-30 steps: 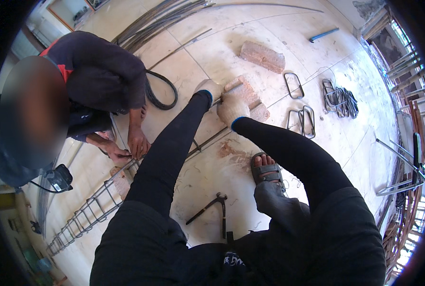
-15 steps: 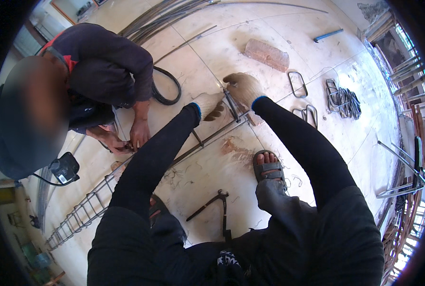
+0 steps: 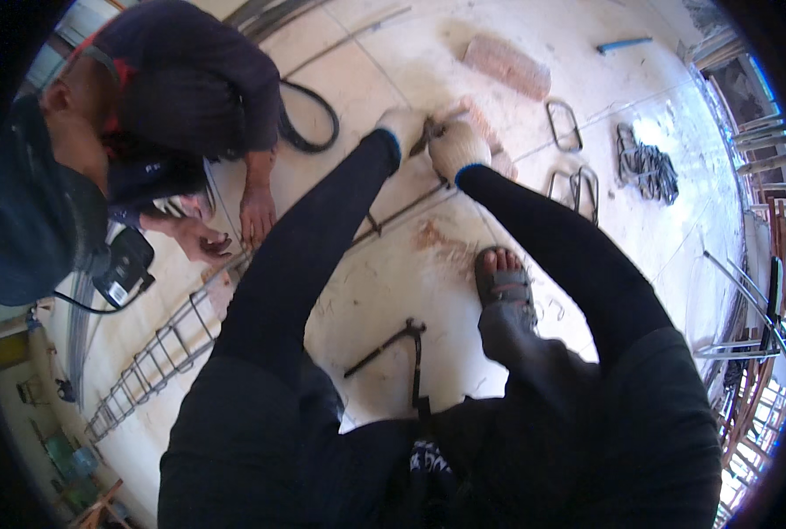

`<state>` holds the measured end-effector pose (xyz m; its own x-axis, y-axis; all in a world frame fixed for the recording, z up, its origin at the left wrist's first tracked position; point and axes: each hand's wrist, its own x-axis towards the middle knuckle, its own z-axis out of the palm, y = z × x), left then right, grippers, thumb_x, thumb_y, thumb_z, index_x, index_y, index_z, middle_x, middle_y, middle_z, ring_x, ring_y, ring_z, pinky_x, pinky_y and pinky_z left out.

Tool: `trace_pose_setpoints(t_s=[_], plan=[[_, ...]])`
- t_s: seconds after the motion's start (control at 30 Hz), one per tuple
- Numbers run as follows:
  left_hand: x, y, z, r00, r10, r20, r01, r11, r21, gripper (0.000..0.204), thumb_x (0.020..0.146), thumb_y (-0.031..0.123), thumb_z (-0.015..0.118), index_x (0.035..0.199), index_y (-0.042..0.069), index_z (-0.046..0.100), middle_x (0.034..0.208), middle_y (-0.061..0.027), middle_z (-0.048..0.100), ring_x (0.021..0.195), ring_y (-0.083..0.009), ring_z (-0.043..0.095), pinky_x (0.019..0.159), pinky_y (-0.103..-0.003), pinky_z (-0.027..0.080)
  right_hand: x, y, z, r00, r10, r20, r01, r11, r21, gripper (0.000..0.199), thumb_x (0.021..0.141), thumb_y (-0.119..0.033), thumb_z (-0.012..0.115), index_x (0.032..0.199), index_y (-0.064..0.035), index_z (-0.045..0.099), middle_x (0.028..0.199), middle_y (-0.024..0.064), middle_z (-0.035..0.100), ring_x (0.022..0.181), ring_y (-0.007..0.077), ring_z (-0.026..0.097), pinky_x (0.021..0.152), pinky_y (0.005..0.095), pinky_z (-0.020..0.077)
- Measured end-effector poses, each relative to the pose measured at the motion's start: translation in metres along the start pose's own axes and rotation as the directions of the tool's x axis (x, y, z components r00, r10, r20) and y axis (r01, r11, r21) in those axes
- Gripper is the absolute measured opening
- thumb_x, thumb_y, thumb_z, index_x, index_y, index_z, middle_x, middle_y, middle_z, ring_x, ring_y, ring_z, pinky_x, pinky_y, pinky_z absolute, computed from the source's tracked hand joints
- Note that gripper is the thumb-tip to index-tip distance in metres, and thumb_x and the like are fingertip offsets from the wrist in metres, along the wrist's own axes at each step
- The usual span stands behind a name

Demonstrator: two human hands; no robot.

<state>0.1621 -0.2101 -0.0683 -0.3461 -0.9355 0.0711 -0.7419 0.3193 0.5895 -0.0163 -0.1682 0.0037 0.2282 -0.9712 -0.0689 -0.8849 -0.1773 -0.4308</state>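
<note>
A narrow rebar cage (image 3: 402, 212) runs across the floor from lower left toward my hands. Beyond its far end, both gloved hands come together. My left hand (image 3: 403, 126) is closed at a dark metal piece, apparently a steel stirrup (image 3: 423, 139), mostly hidden by the gloves. From the other side my right hand (image 3: 460, 152) is closed on the same piece. To the left, a crouching co-worker (image 3: 181, 79) has one hand (image 3: 256, 216) at the cage, the other just beside it.
End-cutting pincers (image 3: 410, 331) lie between my feet. A reddish block (image 3: 507, 67) and broken pieces (image 3: 481, 123) lie past my hands. Loose stirrups (image 3: 564, 126), a stirrup pile (image 3: 647, 167) and a blue bar (image 3: 624, 44) are to the right; a black coil (image 3: 309, 119) is at left.
My hands have moved away from the cage's bars, closer together, with the stirrup between them raised or turned. The co-worker has leaned down, and one hand has come off the cage.
</note>
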Motion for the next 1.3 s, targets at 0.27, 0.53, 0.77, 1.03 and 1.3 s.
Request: trace_pose_setpoints(t_s=[0.27,0.53,0.77,1.03,1.3], plan=[[-0.088,0.132,-0.09,0.914,-0.15,-0.376,0.241,0.948,0.207,0.043,0.104,0.042,0.055,0.108,0.003,0.073,0.097,-0.0199,0.076,0.084,-0.0319,0.076,0.082,-0.044,0.058,-0.087,-0.007,-0.044,0.989,0.147,0.03,-0.149,0.984,0.093,0.036,0.093,-0.036,0.068,0.109,-0.0047,0.078,0.108,0.024,0.077,0.104,0.0415,0.075,0.09,0.0508,0.0602],[-0.288,0.166,-0.082,0.868,-0.369,0.333,0.425,0.898,-0.114,0.037,0.1,0.028,0.062,0.129,0.008,0.072,0.124,-0.0154,0.075,0.118,-0.0337,0.07,0.102,-0.044,0.055,-0.244,-0.014,0.003,0.447,-0.165,0.879,0.546,0.829,-0.122,0.053,0.089,-0.056,0.074,0.098,-0.0043,0.082,0.101,0.0176,0.079,0.099,0.0348,0.077,0.087,0.0472,0.0606],[-0.406,0.178,-0.027,0.648,-0.491,0.582,0.406,0.87,0.281,0.054,0.082,0.052,0.079,0.099,0.0,0.079,0.102,-0.0248,0.076,0.101,-0.0402,0.074,0.087,-0.047,0.06,-0.253,-0.03,0.042,0.515,-0.28,0.81,0.592,0.8,-0.1,0.037,0.083,-0.04,0.078,0.093,-0.0047,0.082,0.09,0.0175,0.077,0.093,0.0372,0.077,0.082,0.0499,0.0611],[-0.373,0.188,0.02,0.738,-0.532,0.416,0.512,0.842,0.168,0.04,0.081,0.041,0.077,0.089,0.002,0.078,0.092,-0.0219,0.076,0.086,-0.0417,0.075,0.078,-0.051,0.06,-0.188,-0.037,0.025,0.754,-0.275,0.596,0.479,0.851,-0.214,0.025,0.087,-0.02,0.073,0.103,-0.0015,0.078,0.112,0.0225,0.071,0.108,0.04,0.072,0.09,0.0495,0.0583],[-0.321,0.187,0.04,0.746,-0.505,0.435,0.436,0.863,0.254,0.03,0.084,0.033,0.065,0.088,0.007,0.08,0.088,-0.02,0.076,0.083,-0.0386,0.075,0.075,-0.05,0.06,-0.179,-0.006,0.022,0.944,-0.096,0.316,0.107,0.994,-0.018,0.028,0.088,-0.024,0.077,0.106,-0.0033,0.075,0.111,0.0231,0.073,0.108,0.0419,0.072,0.094,0.0516,0.0568]])
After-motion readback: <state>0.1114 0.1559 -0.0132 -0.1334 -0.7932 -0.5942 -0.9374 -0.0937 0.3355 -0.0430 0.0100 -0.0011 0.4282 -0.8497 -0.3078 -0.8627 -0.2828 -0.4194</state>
